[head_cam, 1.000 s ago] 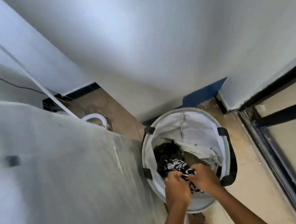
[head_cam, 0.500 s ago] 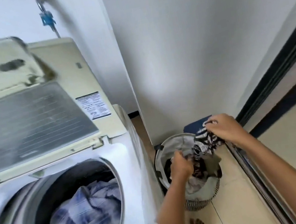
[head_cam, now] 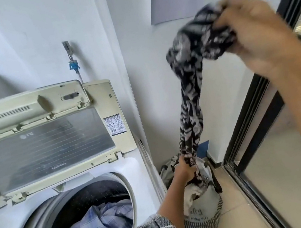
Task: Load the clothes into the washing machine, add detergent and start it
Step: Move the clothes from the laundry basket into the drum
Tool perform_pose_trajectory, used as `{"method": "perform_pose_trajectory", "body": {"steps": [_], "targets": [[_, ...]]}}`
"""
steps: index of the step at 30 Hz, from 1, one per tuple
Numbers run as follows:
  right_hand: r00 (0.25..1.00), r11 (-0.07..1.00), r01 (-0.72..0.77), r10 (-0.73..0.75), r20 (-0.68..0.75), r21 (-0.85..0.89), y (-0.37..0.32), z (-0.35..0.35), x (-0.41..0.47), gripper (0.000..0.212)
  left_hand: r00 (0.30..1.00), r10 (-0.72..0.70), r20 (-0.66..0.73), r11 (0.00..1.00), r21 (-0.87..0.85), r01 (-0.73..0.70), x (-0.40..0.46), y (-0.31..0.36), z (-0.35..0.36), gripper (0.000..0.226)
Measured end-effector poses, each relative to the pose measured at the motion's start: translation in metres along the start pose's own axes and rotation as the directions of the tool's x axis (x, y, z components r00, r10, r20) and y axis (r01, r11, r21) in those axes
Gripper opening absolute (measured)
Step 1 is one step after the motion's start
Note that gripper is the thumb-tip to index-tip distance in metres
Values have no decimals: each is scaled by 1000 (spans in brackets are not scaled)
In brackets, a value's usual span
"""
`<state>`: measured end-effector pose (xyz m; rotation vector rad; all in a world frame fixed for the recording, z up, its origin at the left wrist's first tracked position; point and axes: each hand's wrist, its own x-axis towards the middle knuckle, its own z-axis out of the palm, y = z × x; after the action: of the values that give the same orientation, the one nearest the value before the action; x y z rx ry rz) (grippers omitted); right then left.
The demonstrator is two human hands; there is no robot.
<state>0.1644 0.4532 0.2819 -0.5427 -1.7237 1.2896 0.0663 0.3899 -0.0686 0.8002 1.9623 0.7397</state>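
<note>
Right hand [head_cam: 251, 32] has hoisted patterned garment [head_cam: 190, 107] high from hamper [head_cam: 202, 212]; left hand [head_cam: 184, 169] grips its lower end. Washer [head_cam: 116, 178] next.

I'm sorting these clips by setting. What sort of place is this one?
Probably a narrow home laundry nook: a top-loading washing machine with its lid up and plaid clothes in the drum, and a fabric laundry basket on the tiled floor.

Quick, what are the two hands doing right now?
Left hand: grips the lower end of the black-and-white patterned garment, just above the laundry basket.
Right hand: grips the garment's upper end, raised high.
</note>
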Motion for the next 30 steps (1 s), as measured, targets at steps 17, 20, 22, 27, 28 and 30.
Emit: {"method": "perform_pose_trajectory", "body": {"steps": [17, 20, 22, 27, 28, 30], "targets": [[976, 976, 218, -218, 1, -12, -19, -47, 23, 17, 959, 97, -268, 991, -64, -119, 30, 79, 1, 28], [967, 926, 128, -195, -161, -354, 13, -78, 28, 15, 953, 83, -292, 934, -312, -177, 9, 102, -39, 24], [986, 813, -37, -65, -153, -582, 48, -96, 26, 14, 952, 99, -291, 842, -485, -236, -17, 121, -72, 26], [679, 497, -154, 681, 274, -854, 125, -86, -11, 43, 922, 247, -297, 696, -608, -382, -93, 161, -141, 31], [579, 489, -139, 745, 330, -861, 139, -75, -21, 72, 917, 265, -297, 653, -645, -397, -107, 166, -152, 30], [472, 526, -141, 780, 410, -839, 162, -45, -42, 117, 907, 296, -299, 540, -731, -417, -137, 175, -170, 27]]}}
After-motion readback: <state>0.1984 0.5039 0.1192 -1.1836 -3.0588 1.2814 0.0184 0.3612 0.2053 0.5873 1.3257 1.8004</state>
